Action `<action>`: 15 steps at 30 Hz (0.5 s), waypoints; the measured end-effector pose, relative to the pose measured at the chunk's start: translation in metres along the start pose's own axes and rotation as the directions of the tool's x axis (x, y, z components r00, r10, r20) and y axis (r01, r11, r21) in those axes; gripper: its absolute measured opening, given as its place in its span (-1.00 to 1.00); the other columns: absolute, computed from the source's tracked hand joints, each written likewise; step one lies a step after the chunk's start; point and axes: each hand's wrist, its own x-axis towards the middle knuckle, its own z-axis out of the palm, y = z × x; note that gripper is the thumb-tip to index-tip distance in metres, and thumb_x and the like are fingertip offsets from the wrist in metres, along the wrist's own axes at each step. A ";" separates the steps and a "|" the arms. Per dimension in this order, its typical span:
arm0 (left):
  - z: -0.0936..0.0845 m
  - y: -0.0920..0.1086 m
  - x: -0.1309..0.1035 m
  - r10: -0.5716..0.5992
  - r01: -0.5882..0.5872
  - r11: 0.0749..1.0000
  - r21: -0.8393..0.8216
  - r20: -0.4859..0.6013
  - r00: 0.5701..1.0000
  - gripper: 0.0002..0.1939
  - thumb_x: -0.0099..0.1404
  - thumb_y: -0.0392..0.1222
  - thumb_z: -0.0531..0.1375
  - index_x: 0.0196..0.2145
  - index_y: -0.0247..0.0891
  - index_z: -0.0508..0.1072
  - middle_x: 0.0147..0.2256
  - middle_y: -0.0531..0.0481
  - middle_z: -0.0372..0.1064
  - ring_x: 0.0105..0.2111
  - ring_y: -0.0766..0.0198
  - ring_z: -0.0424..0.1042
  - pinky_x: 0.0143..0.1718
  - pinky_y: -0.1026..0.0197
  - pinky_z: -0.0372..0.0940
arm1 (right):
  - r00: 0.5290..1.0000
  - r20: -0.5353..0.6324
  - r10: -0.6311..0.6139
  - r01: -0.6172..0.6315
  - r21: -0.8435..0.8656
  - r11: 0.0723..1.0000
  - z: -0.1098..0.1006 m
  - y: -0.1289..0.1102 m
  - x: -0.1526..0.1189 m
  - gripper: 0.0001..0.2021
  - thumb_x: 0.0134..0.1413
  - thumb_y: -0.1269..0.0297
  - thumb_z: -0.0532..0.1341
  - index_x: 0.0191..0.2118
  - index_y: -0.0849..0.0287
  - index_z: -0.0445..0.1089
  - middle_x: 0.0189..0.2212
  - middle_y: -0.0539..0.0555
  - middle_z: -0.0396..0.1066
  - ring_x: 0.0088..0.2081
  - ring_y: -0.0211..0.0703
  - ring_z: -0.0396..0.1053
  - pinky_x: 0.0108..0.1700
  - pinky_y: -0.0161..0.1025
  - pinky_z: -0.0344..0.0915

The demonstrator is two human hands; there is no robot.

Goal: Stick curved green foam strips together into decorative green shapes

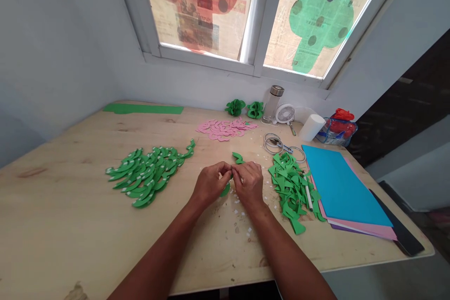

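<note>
"Two bare forearms [158, 248] reach in at the bottom of my feed."

"And the hands?"

"Both closed at the fingertips, meeting mid-table. I read the left hand [211, 182] as pinching a green curved piece [225, 191], partly hidden below the fingers. The right hand [250, 182] is pinched tight at the same spot, though I can't tell what sits between its fingers."

"Which step is that?"

"Fine fingertip work on that single piece, I'd judge, perhaps at a white patch like those across the left heap. From here, the next move calls for a firm left pinch and a light right one, so the piece doesn't crease."

"Count for me, biggest first."

"One table [52, 197]. One stack of sheets [344, 187], blue uppermost. Three heaps, too overlapped to number: patched green pieces [151, 173] on the left, green scraps [290, 178] on the right, pink cutouts [225, 129] beyond the hands. One green strip [151, 109], far left. One clear bag [339, 133] with red contents, one bottle [272, 105], one white roll [312, 129], one small fan [284, 113]. Two ruffled green ornaments [235, 108]. Three pale rings, by my count. One more curved green piece [237, 156], just past the fingers. One white marker [308, 198]. Scattered white bits [249, 231], too small to count."
</note>
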 end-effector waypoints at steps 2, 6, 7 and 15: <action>0.000 0.000 0.000 0.011 -0.011 1.000 -0.007 0.000 1.000 -0.87 0.06 -0.18 0.12 -0.55 -0.20 0.43 -0.55 0.04 0.43 -0.48 0.23 0.36 -0.40 0.26 0.17 | 1.000 0.000 0.000 0.000 0.003 1.000 0.000 0.000 0.000 -0.83 0.18 0.36 0.10 -0.31 0.16 0.45 -0.42 0.09 0.48 -0.29 -0.13 0.33 -0.18 -0.17 0.09; 0.000 0.000 0.000 0.026 -0.026 0.999 -0.023 -0.001 1.000 -0.87 0.06 -0.16 0.12 -0.54 -0.20 0.44 -0.52 0.03 0.44 -0.47 0.22 0.36 -0.37 0.24 0.18 | 1.000 0.011 0.012 -0.012 0.011 1.000 0.000 0.001 -0.001 -0.82 0.18 0.36 0.08 -0.31 0.16 0.44 -0.42 0.09 0.47 -0.28 -0.13 0.33 -0.19 -0.18 0.09; 0.000 0.000 0.000 0.023 -0.023 0.999 -0.024 0.003 1.000 -0.87 0.05 -0.16 0.13 -0.53 -0.20 0.45 -0.52 0.03 0.44 -0.47 0.22 0.36 -0.36 0.24 0.18 | 1.000 0.016 0.017 -0.017 0.011 1.000 0.000 0.001 -0.001 -0.82 0.19 0.36 0.08 -0.30 0.16 0.44 -0.42 0.09 0.47 -0.28 -0.14 0.32 -0.19 -0.18 0.09; 0.000 0.000 0.001 0.046 -0.046 0.999 0.009 0.024 0.999 -0.86 0.07 -0.17 0.11 -0.53 -0.19 0.45 -0.52 0.04 0.44 -0.46 0.23 0.36 -0.37 0.25 0.18 | 0.999 -0.009 0.053 -0.053 0.027 0.998 0.002 0.000 -0.002 -0.83 0.16 0.39 0.09 -0.32 0.16 0.43 -0.41 0.09 0.48 -0.28 -0.12 0.33 -0.21 -0.18 0.10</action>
